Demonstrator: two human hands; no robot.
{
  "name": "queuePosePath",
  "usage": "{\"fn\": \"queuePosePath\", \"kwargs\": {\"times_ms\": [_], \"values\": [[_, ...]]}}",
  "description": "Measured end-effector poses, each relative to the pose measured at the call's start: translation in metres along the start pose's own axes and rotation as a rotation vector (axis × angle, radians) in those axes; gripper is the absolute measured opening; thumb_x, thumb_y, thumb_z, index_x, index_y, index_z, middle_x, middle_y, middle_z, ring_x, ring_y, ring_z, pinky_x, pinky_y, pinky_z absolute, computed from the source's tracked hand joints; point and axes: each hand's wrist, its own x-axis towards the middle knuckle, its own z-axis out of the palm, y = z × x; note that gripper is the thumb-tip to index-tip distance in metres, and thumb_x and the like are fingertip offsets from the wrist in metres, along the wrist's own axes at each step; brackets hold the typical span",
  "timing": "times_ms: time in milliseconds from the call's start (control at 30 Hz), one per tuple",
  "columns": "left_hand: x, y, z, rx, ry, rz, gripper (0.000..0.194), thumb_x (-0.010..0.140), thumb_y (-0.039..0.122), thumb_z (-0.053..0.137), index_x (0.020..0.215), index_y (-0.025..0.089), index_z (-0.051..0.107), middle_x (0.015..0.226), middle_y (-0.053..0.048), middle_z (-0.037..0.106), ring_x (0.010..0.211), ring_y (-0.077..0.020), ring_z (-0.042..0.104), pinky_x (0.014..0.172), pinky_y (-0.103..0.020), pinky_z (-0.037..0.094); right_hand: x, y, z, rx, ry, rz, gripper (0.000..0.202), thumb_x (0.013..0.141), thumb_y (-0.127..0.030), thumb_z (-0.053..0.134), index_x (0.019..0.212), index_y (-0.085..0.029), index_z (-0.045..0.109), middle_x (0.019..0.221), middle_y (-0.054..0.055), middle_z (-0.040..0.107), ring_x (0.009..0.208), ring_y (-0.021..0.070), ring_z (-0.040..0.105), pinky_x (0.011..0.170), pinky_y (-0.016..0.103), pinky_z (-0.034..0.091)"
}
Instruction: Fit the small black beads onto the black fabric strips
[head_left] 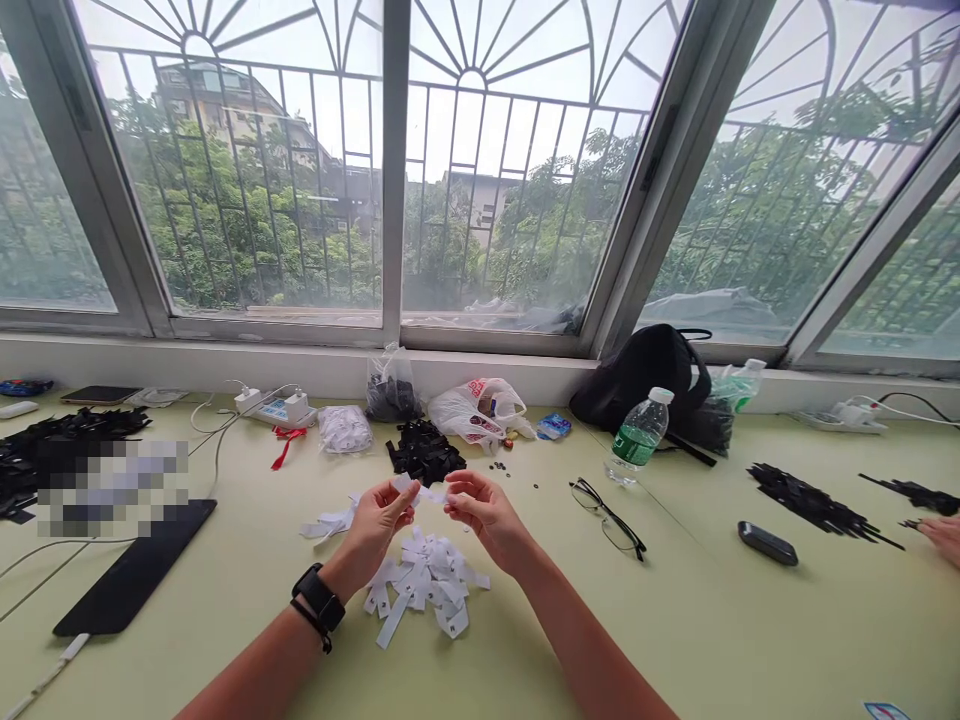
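My left hand (381, 522), with a dark watch on its wrist, pinches a small white strip (431, 494) over the table. My right hand (484, 510) is at the strip's other end, its thumb and index finger closed around it. Below both hands lies a loose pile of white labels (427, 580), some with small dark marks. A few more white strips (330, 522) lie to the left of my left hand. Just beyond my hands is a heap of black strips (424, 452).
Eyeglasses (609, 520), a water bottle (638, 440) and a black case (767, 543) stand or lie to the right. A black tablet (139, 570) lies left. Bags line the window. Another person's hand (941, 538) shows at the right edge.
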Motion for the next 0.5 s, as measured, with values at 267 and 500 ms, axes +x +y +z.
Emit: {"fn": "queuePosePath", "kwargs": {"times_ms": [267,500], "values": [[-0.0029,0.0030,0.0033,-0.047,0.038,-0.026,0.037,0.068,0.038,0.087,0.088,0.017,0.064,0.088,-0.006,0.072,0.083,-0.0195,0.070,0.084,-0.033,0.053,-0.0003,-0.0006,-0.0001,0.019,-0.044,0.018,0.035,0.068,-0.027,0.083,0.102,-0.021,0.076,0.096,0.004,0.066,0.079,0.0159,0.063,0.079,0.030,0.051],[-0.0033,0.0016,0.0013,-0.007,-0.037,-0.079,0.034,0.072,0.022,0.064,0.105,0.017,0.066,0.075,-0.001,0.064,0.058,-0.0106,0.051,0.059,-0.024,0.040,-0.0033,-0.0020,0.0031,-0.001,-0.103,-0.007,0.040,0.069,-0.025,0.082,0.108,-0.022,0.075,0.094,0.004,0.067,0.085,0.0179,0.062,0.089,0.035,0.049]]}}
